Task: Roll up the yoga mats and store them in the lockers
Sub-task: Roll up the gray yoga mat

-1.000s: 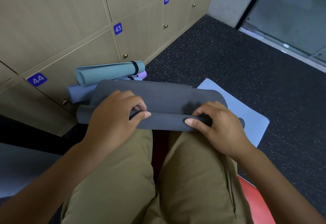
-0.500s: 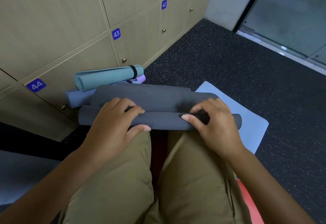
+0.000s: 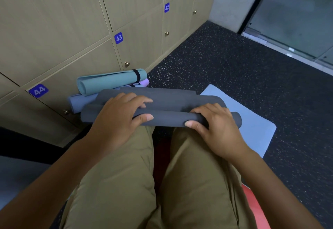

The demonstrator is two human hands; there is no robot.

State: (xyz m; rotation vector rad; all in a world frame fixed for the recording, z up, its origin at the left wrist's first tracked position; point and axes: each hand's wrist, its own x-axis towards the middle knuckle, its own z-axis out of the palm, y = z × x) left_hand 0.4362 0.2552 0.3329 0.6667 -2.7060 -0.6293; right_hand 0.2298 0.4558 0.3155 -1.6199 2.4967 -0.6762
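Dark grey mat (image 3: 173, 100), partly rolled, across the knees of a seated person, just in front of the lockers (image 3: 138, 48). Left hand (image 3: 117, 120) curled over the roll near its left end, fingers on top, thumb pressed against the near side. Right hand (image 3: 214, 126) curled over the roll near its right end, thumb tucked under the near edge, fingers wrapped over the top. Loose flap beyond the roll, flat and unrolled as yet.

Probably soft, light foam: bends easily, dents under the thumbs, likely springs back open if let go. Surface matte, probably grippy rather than slick, so little risk of sliding, more risk of the roll going loose or running crooked at one end. Best held as now, one hand toward each end, even pressure, thumbs keeping the core tight.

Teal roll (image 3: 111, 81) with a black strap, on top of a blue roll (image 3: 77, 101) and a purple one (image 3: 145, 82), against the locker doors, all shut. Pale blue mat (image 3: 252, 120) flat on the floor, under the grey one's right end.
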